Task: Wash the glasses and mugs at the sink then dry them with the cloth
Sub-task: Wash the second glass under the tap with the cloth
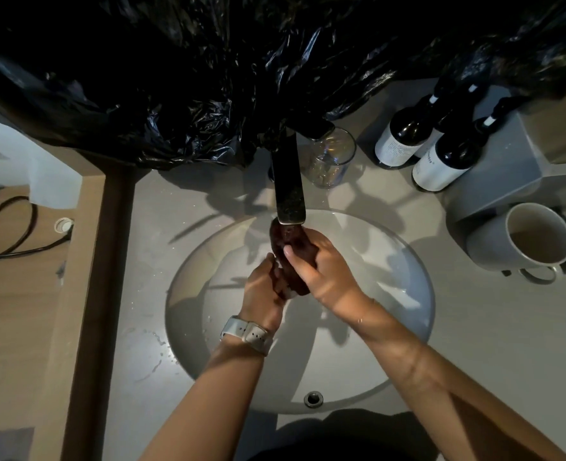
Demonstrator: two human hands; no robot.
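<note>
Dark brown mug (288,257) between both hands, under faucet (288,181)

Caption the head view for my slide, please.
Both hands hold a dark object under the faucet.

Dark brown mug (290,257): tilted, under tap over sink (408,261). Clear glass (331,158): upright behind basin. Grey mug (527,237): countertop, right.

Dim, wide-angle view with hard shadows

Light glares off the sink (408,261); arm shadows cross it; edges bend and darken.
</note>
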